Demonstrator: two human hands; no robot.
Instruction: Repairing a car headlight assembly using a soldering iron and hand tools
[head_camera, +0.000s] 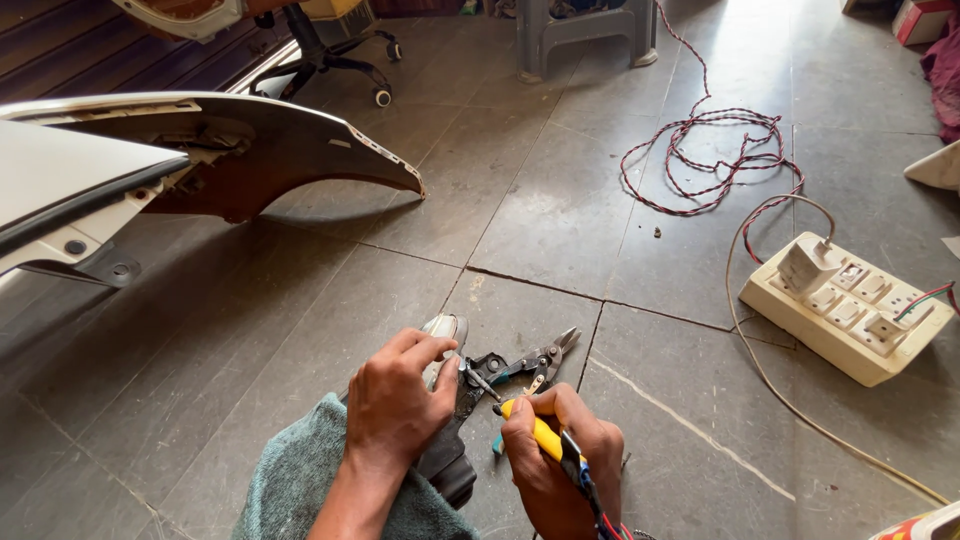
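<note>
Two hands meet low in our view: our left hand (400, 405) is curled tight around a dark grey power tool (447, 440) that rests on a green cloth (295, 480) over the knee, while our right hand (560, 460) pinches a yellow-handled soldering iron (535, 432), its tip touching the tool just beside the left thumb. Tin snips (535, 362) lie on the stone floor (560, 210) just beyond. Farther right sits a cream extension board (850, 310), with red-and-black twisted wire (715, 160) coiled behind it. A white vehicle panel (130, 170) lies far left.
</note>
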